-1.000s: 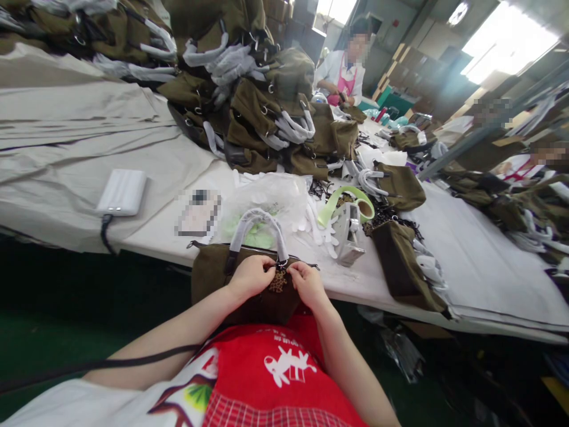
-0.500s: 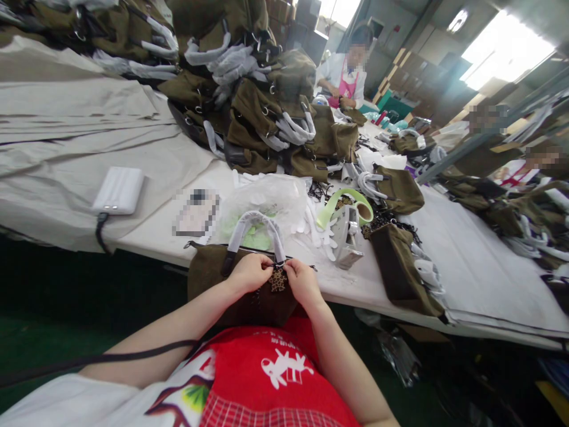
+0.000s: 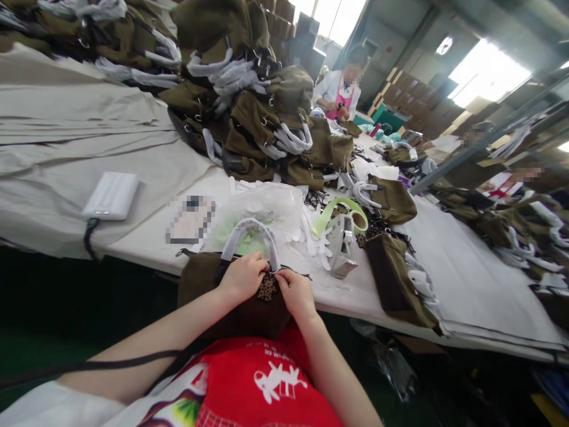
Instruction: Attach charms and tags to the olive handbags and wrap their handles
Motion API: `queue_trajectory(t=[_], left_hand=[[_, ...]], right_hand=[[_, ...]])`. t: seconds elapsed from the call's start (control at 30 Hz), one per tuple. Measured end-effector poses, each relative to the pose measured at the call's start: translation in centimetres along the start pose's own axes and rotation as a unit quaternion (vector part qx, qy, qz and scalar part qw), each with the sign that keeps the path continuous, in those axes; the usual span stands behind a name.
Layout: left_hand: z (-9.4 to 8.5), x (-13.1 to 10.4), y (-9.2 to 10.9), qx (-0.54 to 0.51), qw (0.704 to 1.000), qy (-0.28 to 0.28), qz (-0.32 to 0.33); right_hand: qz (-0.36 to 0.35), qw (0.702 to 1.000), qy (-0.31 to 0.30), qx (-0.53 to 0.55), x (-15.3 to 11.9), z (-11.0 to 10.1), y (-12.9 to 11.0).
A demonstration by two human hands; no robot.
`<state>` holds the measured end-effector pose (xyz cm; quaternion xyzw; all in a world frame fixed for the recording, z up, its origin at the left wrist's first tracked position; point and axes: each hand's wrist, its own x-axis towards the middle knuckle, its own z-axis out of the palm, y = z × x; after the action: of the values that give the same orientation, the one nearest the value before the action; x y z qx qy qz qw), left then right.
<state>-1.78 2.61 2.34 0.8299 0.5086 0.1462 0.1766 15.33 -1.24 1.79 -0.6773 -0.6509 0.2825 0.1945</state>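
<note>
An olive-brown handbag stands upright against the table's front edge, close to my body. Its arched handle is wrapped in whitish film. A leopard-print charm hangs at the base of the handle's right end. My left hand pinches at the charm's top from the left, fingertips bent inward. From the right, my right hand pinches at the same spot beside the handle's metal ring. The fingers cover the small fastening between them.
Olive bags are piled behind. A tape dispenser with green tape and another bag stand to the right. Clear plastic, a phone and a white power bank with a cable lie leftward. A co-worker stands beyond.
My left fingers have risen slightly and curled more over the charm's top; the right hand keeps its pinch. The view has shifted a little, so the scene sits lower and more to the left.
</note>
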Motion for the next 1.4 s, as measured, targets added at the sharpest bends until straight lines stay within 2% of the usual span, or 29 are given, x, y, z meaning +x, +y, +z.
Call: queue_trajectory(t=[0.1,0.27,0.5,0.77,0.9,1.03,1.27,1.4], left_hand=[[-0.4,0.4,-0.6,0.03,0.997,-0.036,0.056],[-0.6,1.1,-0.8,0.06,0.993,-0.041,0.092],[0.0,1.4,-1.1,0.085,0.984,-0.049,0.149],[0.5,1.0,-1.0,0.124,0.976,-0.049,0.173],[0.6,1.0,-0.8,0.127,0.971,-0.062,0.193],[0.6,0.9,-1.0,0.121,0.973,-0.06,0.186],[-0.1,0.5,-1.4,0.115,0.987,-0.023,0.113],[0.2,0.6,-1.2,0.119,0.985,-0.018,0.122]], right_hand=[[0.023,0.998,-0.019,-0.06,0.4,-0.2,-0.7],[0.042,0.993,-0.021,-0.106,0.7,-0.2,-1.4],[0.039,0.995,-0.008,-0.097,0.4,-0.3,-1.4],[0.065,0.99,-0.003,-0.129,0.5,0.2,-1.8],[0.067,0.992,0.007,-0.11,0.5,0.4,-1.5],[0.057,0.995,0.008,-0.084,0.5,0.3,-1.4],[0.075,0.993,-0.008,-0.086,0.9,0.1,-1.5],[0.085,0.993,-0.015,-0.079,1.3,0.1,-1.4]])
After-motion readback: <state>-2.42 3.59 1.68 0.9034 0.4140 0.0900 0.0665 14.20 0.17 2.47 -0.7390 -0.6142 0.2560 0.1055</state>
